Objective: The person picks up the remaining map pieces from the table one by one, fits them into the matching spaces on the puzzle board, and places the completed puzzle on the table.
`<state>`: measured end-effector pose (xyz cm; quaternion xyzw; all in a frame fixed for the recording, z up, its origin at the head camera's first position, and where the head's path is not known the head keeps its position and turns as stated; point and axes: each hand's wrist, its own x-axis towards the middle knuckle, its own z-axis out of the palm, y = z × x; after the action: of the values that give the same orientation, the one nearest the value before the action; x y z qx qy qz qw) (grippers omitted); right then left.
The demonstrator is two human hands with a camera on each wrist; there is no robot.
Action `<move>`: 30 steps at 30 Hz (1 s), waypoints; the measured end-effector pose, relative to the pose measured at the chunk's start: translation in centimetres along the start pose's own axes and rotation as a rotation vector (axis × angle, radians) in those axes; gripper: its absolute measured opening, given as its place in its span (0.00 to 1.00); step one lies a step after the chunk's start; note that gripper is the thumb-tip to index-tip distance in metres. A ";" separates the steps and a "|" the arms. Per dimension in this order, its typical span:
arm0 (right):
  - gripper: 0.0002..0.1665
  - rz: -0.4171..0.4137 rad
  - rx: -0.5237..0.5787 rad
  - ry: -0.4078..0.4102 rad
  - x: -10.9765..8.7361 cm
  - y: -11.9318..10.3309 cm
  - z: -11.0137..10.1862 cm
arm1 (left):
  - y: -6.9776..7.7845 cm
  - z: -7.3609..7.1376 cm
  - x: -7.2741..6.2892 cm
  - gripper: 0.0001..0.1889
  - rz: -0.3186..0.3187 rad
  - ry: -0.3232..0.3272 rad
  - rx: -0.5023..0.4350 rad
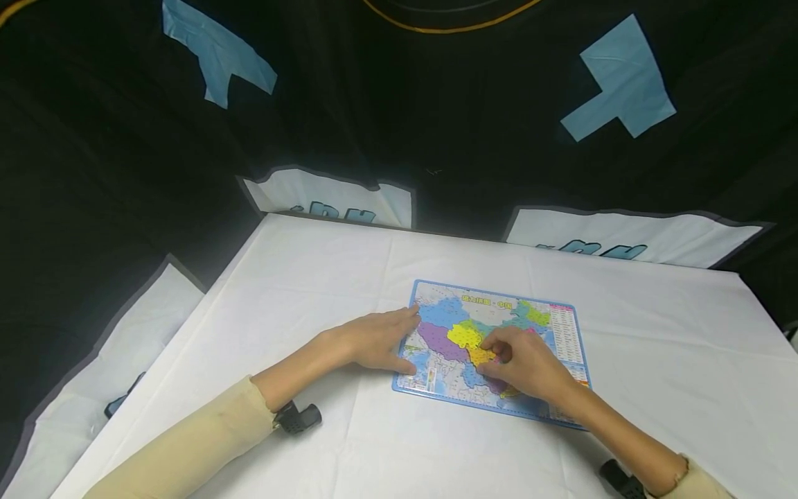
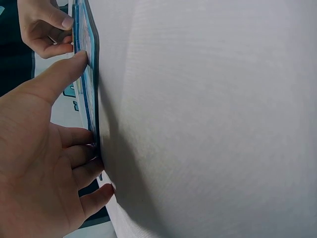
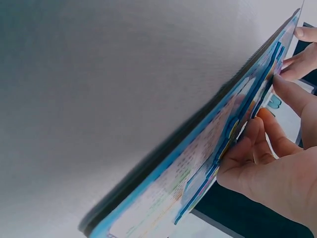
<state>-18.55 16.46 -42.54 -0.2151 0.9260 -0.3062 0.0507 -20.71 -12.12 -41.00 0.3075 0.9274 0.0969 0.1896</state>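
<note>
A map puzzle board with a blue rim lies flat on the white table, its coloured pieces forming a map. My left hand rests at the board's left edge, fingers spread; in the left wrist view the thumb lies on the rim. Over the middle of the map, my right hand has curled fingers, with thumb and index finger at either side of an orange puzzle piece. A yellow piece and a purple piece sit beside it. The palm hides the map's lower right part.
White cloth covers the table. Behind it hangs a black curtain with blue patches and white lettered panels. A small black camera is strapped at the left wrist, another at the right.
</note>
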 end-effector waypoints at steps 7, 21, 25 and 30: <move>0.15 -0.005 -0.002 0.040 -0.1 -0.2 0.3 | 0.1 -0.1 -0.1 0.47 0.001 -0.004 0.001; 0.15 0.007 -0.027 0.024 -0.1 -0.5 0.2 | -0.1 0.1 0.1 0.47 -0.002 0.000 0.006; 0.16 0.017 -0.034 0.017 -0.1 -0.6 0.2 | -0.1 0.1 0.1 0.47 -0.001 0.001 0.005; 0.17 0.027 -0.036 0.020 -0.1 -0.5 0.2 | -0.1 0.1 0.1 0.48 0.007 0.004 0.001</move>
<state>-18.23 16.02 -42.45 -0.2002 0.9346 -0.2910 0.0415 -20.77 -12.16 -41.18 0.3107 0.9268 0.0978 0.1871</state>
